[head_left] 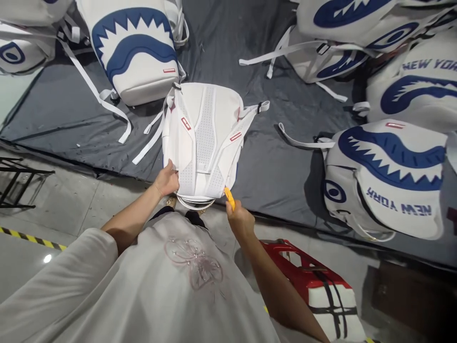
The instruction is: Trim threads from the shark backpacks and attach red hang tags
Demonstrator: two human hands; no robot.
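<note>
A white backpack lies on the dark cloth in front of me, its back panel and shoulder straps facing up and its top handle toward my body. My left hand grips the backpack's left edge near the handle end. In my right hand is a yellow-handled tool, perhaps a cutter or small scissors; its tip is at the backpack's near right corner and too small to make out. Small red labels mark both shoulder straps, and loose webbing hangs out on either side.
A dark cloth-covered table spans the view. Another backpack with a blue shark mouth lies beyond mine. To the right sits a "NEW YORK" backpack, with several more stacked behind. A red and white stool stands below on the floor.
</note>
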